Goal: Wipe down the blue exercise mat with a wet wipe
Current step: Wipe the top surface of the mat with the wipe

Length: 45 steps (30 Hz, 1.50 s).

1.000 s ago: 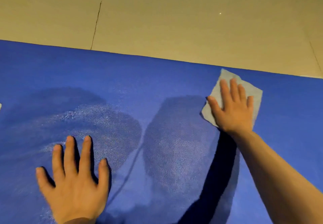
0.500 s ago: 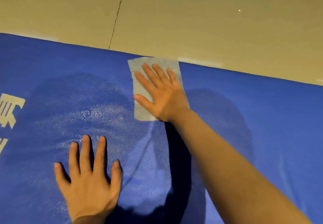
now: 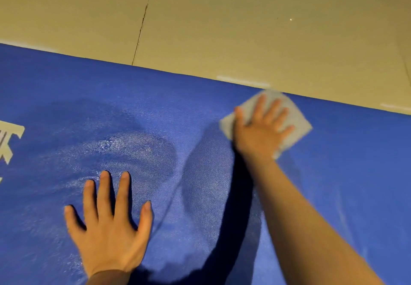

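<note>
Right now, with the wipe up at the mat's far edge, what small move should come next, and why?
Probably sweep the right hand and wet wipe rightward along the mat: that side looks dry, while damp sheen shows near the flat, bracing left hand.

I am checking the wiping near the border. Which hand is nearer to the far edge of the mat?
Right. The right hand presses the wet wipe just below the mat's far edge. The left hand lies flat much lower, toward the person.
</note>
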{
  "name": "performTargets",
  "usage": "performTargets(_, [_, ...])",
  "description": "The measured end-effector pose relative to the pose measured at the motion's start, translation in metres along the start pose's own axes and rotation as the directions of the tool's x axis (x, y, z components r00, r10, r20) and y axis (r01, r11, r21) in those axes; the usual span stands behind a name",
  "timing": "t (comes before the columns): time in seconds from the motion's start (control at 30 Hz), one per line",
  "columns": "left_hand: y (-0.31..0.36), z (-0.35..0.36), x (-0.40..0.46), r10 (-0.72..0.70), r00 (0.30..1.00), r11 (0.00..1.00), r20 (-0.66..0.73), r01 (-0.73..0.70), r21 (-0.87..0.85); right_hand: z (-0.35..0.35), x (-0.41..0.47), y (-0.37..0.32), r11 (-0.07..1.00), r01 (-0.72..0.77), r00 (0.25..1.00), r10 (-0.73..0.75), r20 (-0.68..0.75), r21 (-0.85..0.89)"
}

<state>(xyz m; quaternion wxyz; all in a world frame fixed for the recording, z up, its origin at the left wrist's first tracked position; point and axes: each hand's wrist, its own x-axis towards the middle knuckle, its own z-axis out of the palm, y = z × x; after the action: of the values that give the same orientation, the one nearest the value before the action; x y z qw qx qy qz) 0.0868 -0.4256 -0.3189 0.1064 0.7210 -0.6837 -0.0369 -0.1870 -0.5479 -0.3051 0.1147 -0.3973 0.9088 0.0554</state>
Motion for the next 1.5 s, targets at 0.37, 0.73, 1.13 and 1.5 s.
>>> performTargets(0.37, [0.000, -0.001, -0.003, 0.018, 0.999, 1.000, -0.036, -0.019, -0.014, -0.004, 0.038, 0.053, 0.873, 0.485, 0.871, -0.479, -0.103, 0.041])
performTargets(0.73, [-0.001, 0.000, -0.001, 0.031, 0.999, 1.000, -0.041, -0.030, 0.004, -0.008, 0.038, 0.045, 0.965, -0.199, 0.978, 0.206, -0.026, 0.170])
performTargets(1.13, [-0.002, -0.003, 0.001, -0.019, 0.997, 1.000, 0.072, 0.021, -0.023, 0.024, -0.026, 0.033, 0.781, 0.618, 0.774, -0.586, -0.238, 0.086])
performTargets(1.5, [-0.003, -0.016, 0.009, 0.006, 0.951, 0.999, 0.310, 0.005, -0.035, 0.055, -0.129, 0.091, 0.981, 0.068, 0.965, -0.018, -0.262, 0.183])
